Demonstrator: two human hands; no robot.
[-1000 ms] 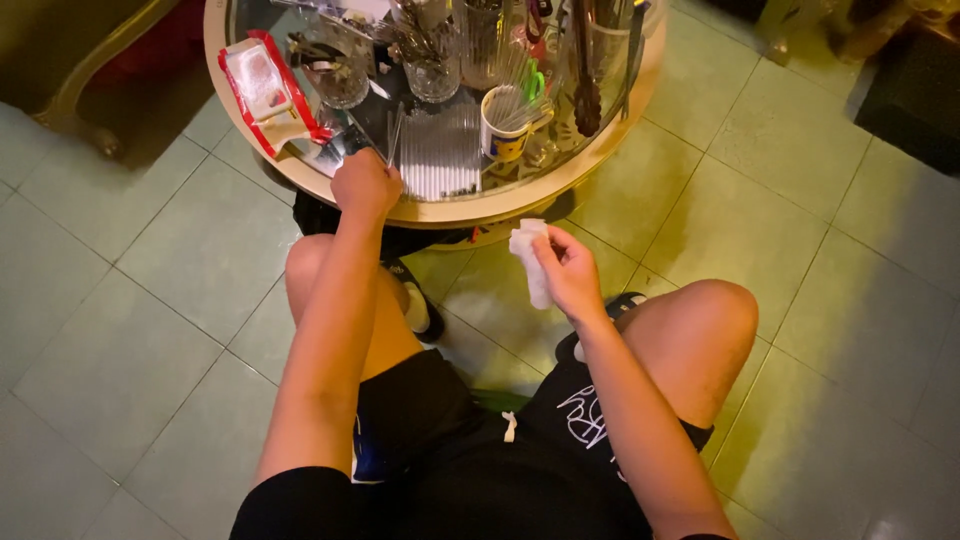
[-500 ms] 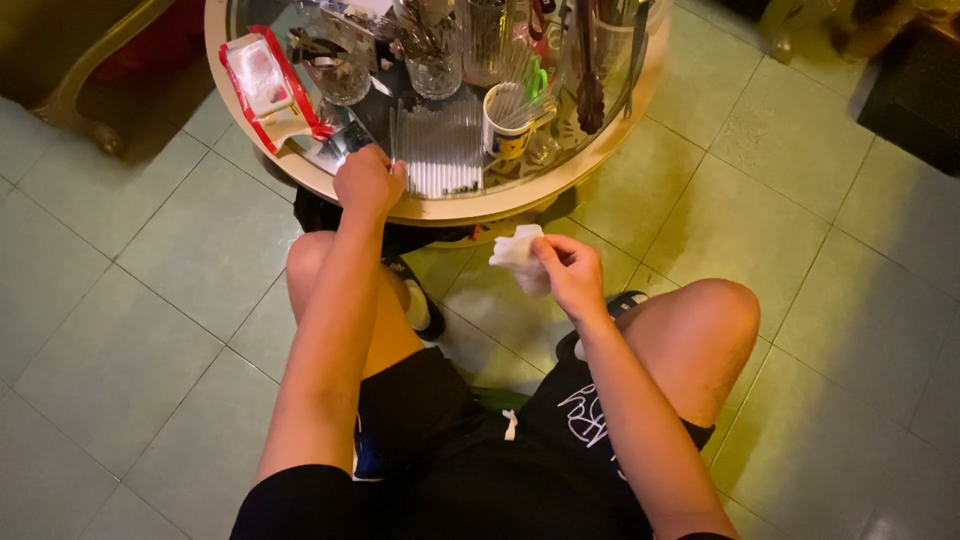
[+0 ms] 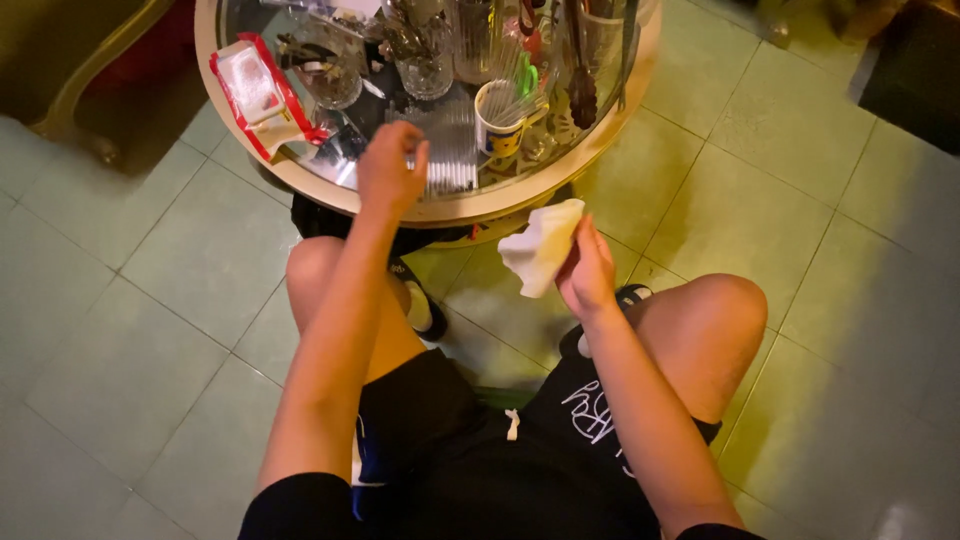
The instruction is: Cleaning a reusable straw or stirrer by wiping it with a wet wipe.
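I sit on a seat with my knees under a round glass-topped table point(image 3: 450, 210). My right hand point(image 3: 588, 270) holds a crumpled white tissue point(image 3: 543, 246) in front of the table's near rim. My left hand point(image 3: 389, 170) hovers over the near edge of the tabletop, fingers loosely curled with nothing in them, beside a clear ribbed plastic lid or tray point(image 3: 450, 150). A red-and-white wipes packet point(image 3: 255, 90) lies to the left of that hand.
The tabletop is crowded: drinking glasses point(image 3: 425, 65), a paper cup with sticks in it point(image 3: 497, 118), tongs point(image 3: 580, 80) and other utensils at the back. Green floor tiles point(image 3: 780, 200) surround the table. A gold-framed chair point(image 3: 70, 60) stands at far left.
My left hand lifted off the table's near edge and its fingers opened. My right hand raised the tissue a little and unfolded it toward the table rim.
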